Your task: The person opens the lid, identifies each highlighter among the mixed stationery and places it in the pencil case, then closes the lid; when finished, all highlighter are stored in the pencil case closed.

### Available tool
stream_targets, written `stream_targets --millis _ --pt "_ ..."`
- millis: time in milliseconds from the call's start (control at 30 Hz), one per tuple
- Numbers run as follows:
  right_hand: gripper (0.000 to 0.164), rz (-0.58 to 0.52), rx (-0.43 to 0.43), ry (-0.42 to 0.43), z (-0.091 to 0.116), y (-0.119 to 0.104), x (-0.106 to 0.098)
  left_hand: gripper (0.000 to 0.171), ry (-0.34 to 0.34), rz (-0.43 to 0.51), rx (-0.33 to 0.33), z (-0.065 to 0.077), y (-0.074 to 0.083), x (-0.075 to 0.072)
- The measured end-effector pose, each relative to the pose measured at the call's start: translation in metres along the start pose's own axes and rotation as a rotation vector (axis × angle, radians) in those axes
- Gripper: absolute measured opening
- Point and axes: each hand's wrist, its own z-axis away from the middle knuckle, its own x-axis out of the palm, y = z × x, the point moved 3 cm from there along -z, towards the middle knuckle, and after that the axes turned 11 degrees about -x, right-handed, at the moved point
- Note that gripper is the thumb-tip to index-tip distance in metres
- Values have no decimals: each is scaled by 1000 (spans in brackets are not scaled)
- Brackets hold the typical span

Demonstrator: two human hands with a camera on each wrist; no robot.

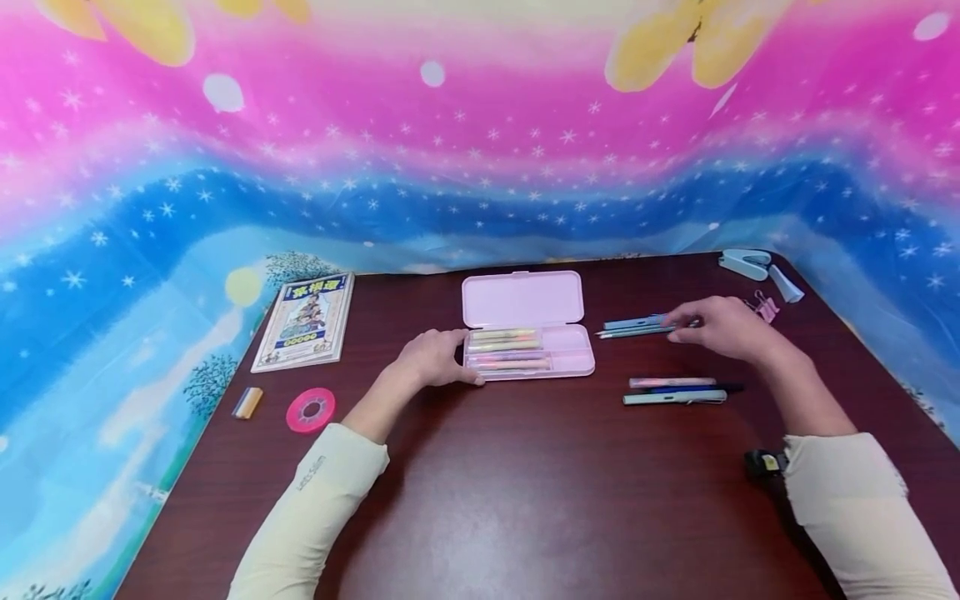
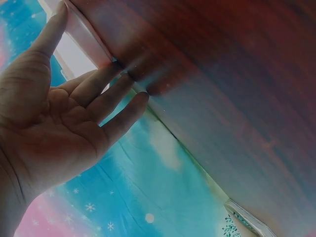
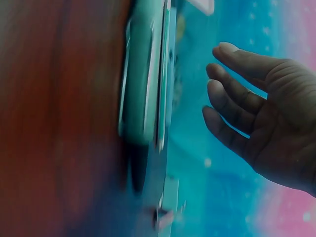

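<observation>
A pink pencil case [image 1: 522, 300] lies with its lid raised, several light-coloured pens [image 1: 508, 342] in its left side. My left hand [image 1: 431, 360] rests at the case's left end; in the left wrist view its thumb touches the case edge [image 2: 89, 37] and its fingers are loosely extended. My right hand [image 1: 720, 327] hovers over the right ends of a blue pen [image 1: 632, 322] and slim pencils [image 1: 630, 333]; the right wrist view shows its bent fingers apart, nothing between them. Nearer me lie a pale green pen [image 1: 667, 398], a dark blue pen and a pinkish pen [image 1: 667, 382].
At left are a comic-style book [image 1: 303, 323], a small eraser-like block [image 1: 247, 403] and a pink tape roll [image 1: 311, 410]. A light blue stapler [image 1: 745, 264], a pale box-like piece [image 1: 786, 284] and pink binder clips [image 1: 765, 308] stand back right. A black object [image 1: 765, 463] lies beside the right sleeve.
</observation>
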Motion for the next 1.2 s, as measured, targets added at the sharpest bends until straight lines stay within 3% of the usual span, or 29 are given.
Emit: stream_targets --millis 233,400,933,1200 --pt "23 -58 54 -75 38 25 5 84 -5 0 5 0 -1 -1" --pt "20 -41 60 -91 49 31 9 85 -10 -4 -4 -1 -1 -4" --pt "17 39 -46 -152 36 20 22 84 -10 0 -7 0 -2 -1" --pt "13 50 -36 -126 22 22 22 83 -15 12 -3 0 -1 0"
